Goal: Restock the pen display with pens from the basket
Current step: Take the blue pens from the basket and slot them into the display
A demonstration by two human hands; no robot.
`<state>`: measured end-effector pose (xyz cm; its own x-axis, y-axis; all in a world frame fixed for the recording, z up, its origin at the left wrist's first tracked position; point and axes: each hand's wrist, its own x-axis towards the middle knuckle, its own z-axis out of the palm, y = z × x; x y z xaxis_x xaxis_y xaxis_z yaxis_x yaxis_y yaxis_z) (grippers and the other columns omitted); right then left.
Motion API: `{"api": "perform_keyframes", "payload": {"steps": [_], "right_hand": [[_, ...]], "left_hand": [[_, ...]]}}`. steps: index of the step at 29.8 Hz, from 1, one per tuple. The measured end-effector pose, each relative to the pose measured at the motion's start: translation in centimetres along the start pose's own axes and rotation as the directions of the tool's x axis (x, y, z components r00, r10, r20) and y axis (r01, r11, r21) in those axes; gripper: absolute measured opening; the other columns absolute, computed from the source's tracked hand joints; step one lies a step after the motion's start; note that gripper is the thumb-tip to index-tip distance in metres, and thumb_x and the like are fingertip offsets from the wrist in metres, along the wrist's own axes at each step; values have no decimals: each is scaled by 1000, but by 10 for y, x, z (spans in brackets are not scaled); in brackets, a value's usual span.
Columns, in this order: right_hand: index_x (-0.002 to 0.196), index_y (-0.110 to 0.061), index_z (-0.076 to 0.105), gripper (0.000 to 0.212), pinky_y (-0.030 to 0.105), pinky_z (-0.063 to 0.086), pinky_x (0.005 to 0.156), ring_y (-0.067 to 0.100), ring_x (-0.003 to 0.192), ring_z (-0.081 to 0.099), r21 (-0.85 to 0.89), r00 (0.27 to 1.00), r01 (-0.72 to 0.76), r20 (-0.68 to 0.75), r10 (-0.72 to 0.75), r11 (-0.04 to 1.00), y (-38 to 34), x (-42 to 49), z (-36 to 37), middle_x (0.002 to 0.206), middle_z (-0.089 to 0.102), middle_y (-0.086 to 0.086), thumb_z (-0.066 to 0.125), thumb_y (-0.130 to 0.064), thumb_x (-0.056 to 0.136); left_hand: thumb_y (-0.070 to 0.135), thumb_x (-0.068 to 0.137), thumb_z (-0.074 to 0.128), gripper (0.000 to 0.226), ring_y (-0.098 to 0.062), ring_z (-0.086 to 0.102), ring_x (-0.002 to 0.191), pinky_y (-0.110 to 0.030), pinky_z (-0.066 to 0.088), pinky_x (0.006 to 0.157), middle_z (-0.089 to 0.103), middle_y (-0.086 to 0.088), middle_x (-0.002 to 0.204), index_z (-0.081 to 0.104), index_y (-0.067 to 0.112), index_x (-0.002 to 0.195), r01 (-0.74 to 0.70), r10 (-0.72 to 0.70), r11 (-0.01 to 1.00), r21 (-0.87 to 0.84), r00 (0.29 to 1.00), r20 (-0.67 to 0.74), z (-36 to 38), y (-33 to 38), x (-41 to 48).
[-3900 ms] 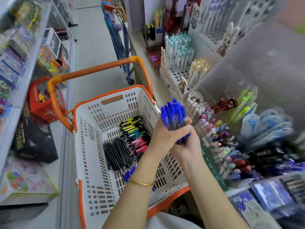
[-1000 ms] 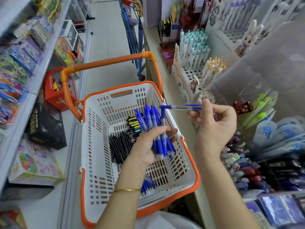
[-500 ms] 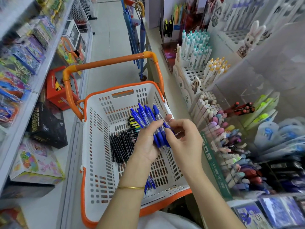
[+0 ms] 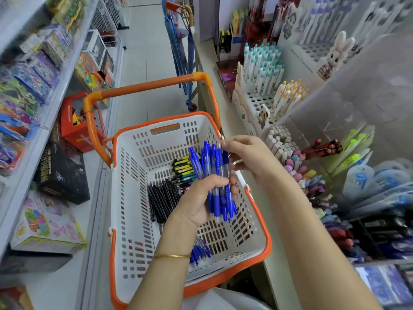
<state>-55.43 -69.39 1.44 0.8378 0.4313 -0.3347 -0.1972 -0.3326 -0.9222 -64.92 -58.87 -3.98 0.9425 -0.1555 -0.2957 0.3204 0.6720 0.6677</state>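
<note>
A white basket with an orange rim (image 4: 125, 182) stands in front of me. Inside lie black pens (image 4: 162, 200), yellow and green pens (image 4: 182, 167) and a few blue pens (image 4: 199, 252). My left hand (image 4: 201, 198) grips a bundle of blue pens (image 4: 215, 175) upright above the basket. My right hand (image 4: 248, 157) reaches in from the right, its fingertips pinching the top of one pen in the bundle. The pen display (image 4: 312, 175) with tiered rows of coloured pens is on the right.
White pen stands (image 4: 263, 70) with holes sit on the counter behind the display. Shelves with boxed toys (image 4: 33, 86) line the left. A blue trolley (image 4: 181, 52) stands in the aisle beyond the basket's orange handle (image 4: 147, 86).
My right hand had held a single blue pen out toward the display, then came back to the bundle. It now pinches a pen at the bundle's top; the left hand holds the bundle slightly higher.
</note>
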Motion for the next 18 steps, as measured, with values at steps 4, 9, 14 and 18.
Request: {"api": "perform_keyframes", "payload": {"steps": [4, 9, 14, 18], "right_hand": [[98, -11, 71, 26, 26, 42, 60, 9, 55, 52, 167, 985, -86, 162, 59, 982, 4, 6, -4, 71, 61, 4, 46, -10, 88], [99, -8, 63, 27, 18, 39, 49, 6, 48, 47, 328, 940, -111, 342, -9, 938, 12, 5, -4, 60, 57, 1, 40, 4, 92], [96, -6, 59, 14, 16, 44, 50, 5, 47, 47, 457, 928, -140, 370, -45, 878, 16, 7, -7, 70, 56, 4, 46, -1, 95], [93, -3, 56, 9, 18, 46, 47, 7, 47, 51, 572, 966, -124, 255, -33, 811, 14, 12, -5, 59, 57, 1, 47, -2, 95]], "left_hand": [[10, 64, 66, 45, -12, 59, 62, -27, 54, 60, 61, -1, 75, 59, 7, 108, 25, -14, 992, -121, 996, 87, -9, 0, -2], [11, 64, 79, 37, -10, 59, 62, -27, 53, 62, 60, 0, 75, 69, 8, 99, 74, -15, 968, -240, 971, 237, -12, -1, -1], [10, 70, 76, 37, -10, 60, 65, -28, 54, 65, 60, -1, 80, 69, 7, 107, 118, -39, 953, -280, 961, 272, -15, -1, -1], [10, 74, 73, 45, -9, 59, 67, -27, 54, 67, 61, -2, 84, 66, 5, 118, 136, -51, 948, -287, 957, 284, -16, 0, 1]]}}
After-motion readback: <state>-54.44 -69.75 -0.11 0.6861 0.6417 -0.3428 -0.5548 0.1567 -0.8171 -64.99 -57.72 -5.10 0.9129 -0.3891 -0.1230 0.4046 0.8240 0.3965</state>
